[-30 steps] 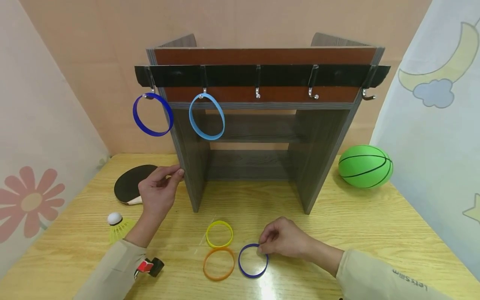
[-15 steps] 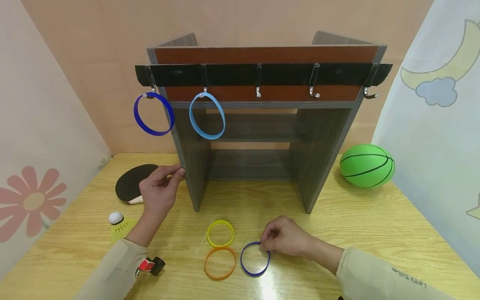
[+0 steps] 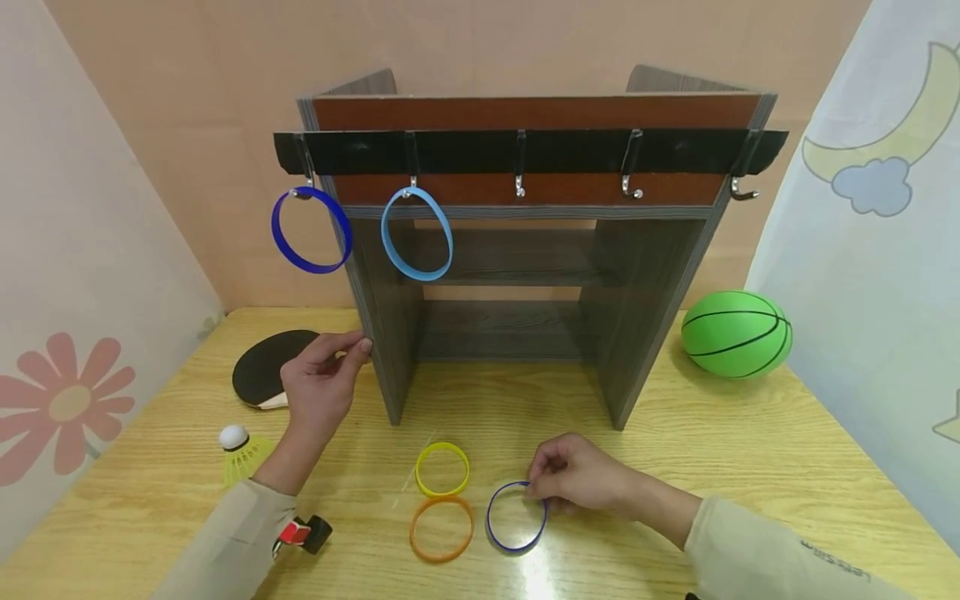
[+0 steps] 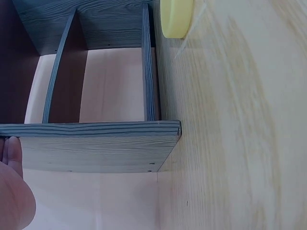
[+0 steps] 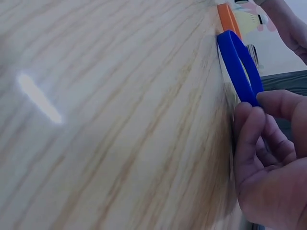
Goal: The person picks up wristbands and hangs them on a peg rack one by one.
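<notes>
My right hand (image 3: 581,475) pinches the edge of a dark blue silicone wristband (image 3: 489,533) between thumb and fingertips, low over the table. In the right wrist view that wristband (image 5: 235,62) stands tilted, its far end close to the wood. A yellow wristband (image 3: 417,477) and an orange wristband (image 3: 412,537) lie to its left. My left hand (image 3: 318,379) holds the front edge of the left side panel of a grey wooden shelf (image 3: 384,367), thumb against the edge. Another blue wristband (image 3: 279,240) and a light blue wristband (image 3: 390,247) hang from the two leftmost hooks.
A black strip (image 3: 465,153) with several metal hooks crosses the shelf's top; three hooks on the right, including the middle hook (image 3: 520,188), bear nothing. At left lie a table tennis bat (image 3: 266,367) and a shuttlecock (image 3: 243,454). A green ball (image 3: 737,335) sits at right.
My right hand has drawn the blue wristband slightly right, away from the orange one, and its near edge has tipped up a little. The left hand stays on the shelf panel.
</notes>
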`<action>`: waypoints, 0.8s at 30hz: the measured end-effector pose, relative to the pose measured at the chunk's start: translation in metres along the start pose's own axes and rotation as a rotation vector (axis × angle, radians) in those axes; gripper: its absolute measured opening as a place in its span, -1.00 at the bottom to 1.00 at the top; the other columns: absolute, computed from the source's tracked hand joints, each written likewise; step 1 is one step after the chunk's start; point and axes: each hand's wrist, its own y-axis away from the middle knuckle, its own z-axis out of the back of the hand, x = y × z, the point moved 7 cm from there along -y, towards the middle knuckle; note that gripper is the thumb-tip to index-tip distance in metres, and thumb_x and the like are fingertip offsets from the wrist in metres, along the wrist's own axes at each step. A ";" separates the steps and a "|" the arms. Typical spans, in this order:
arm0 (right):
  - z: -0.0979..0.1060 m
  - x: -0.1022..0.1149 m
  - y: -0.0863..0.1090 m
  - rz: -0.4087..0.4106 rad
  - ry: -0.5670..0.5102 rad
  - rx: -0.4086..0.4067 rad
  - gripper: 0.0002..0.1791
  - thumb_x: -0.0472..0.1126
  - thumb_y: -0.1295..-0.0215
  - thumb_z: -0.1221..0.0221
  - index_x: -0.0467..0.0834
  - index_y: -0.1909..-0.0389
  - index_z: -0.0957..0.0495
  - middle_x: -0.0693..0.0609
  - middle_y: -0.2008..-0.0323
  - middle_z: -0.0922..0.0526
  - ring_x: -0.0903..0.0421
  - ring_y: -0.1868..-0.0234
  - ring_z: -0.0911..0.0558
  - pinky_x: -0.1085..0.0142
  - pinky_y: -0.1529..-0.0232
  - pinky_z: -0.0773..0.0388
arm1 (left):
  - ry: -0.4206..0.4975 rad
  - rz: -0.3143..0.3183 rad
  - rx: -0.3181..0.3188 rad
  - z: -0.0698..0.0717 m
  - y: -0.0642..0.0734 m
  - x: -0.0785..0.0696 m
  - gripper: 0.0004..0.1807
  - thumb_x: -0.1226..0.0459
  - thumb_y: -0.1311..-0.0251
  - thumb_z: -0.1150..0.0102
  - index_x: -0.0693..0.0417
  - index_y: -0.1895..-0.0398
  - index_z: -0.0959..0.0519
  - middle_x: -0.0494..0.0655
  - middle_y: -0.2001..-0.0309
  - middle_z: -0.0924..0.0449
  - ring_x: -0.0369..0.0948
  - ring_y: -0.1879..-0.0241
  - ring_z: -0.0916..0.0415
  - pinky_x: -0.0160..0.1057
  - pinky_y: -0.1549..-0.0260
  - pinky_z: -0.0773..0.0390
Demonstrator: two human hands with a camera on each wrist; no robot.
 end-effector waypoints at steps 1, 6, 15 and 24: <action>0.001 0.000 0.001 0.001 -0.018 0.004 -0.87 -0.33 -0.14 -0.26 -0.33 0.42 -0.55 -0.05 0.58 -0.55 0.16 0.61 -0.47 0.44 0.65 -0.44 | -0.001 0.001 0.000 0.000 0.000 0.000 -0.92 0.71 -0.03 -0.15 0.72 0.38 -0.52 0.33 0.46 -0.55 -0.26 0.42 -0.60 -0.40 0.35 -0.63; 0.007 0.003 0.006 0.000 -0.105 0.015 -0.85 -0.34 -0.12 -0.28 -0.35 0.41 -0.53 -0.13 0.53 -0.58 0.09 0.56 -0.58 0.31 0.54 -0.61 | -0.008 0.010 0.001 0.000 -0.001 -0.001 -0.92 0.72 -0.02 -0.15 0.71 0.39 -0.53 0.31 0.46 -0.55 -0.26 0.41 -0.60 -0.41 0.35 -0.62; 0.032 0.021 0.019 0.058 -0.169 -0.057 -0.92 -0.44 -0.11 -0.26 -0.36 0.40 -0.54 -0.23 0.41 -0.59 -0.17 0.34 -0.67 0.05 0.27 -0.66 | -0.029 -0.002 0.001 0.000 -0.001 -0.002 -0.93 0.72 -0.01 -0.16 0.70 0.40 -0.53 0.33 0.46 -0.55 -0.27 0.43 -0.60 -0.42 0.39 -0.62; 0.055 0.054 0.028 0.202 -0.210 -0.116 -0.93 -0.47 -0.14 -0.24 -0.27 0.40 -0.57 -0.26 0.39 -0.63 -0.10 0.29 -0.68 0.04 0.19 -0.63 | -0.039 -0.001 0.002 0.000 -0.001 -0.002 -0.93 0.74 0.00 -0.15 0.69 0.40 -0.54 0.34 0.46 -0.55 -0.27 0.43 -0.60 -0.42 0.39 -0.62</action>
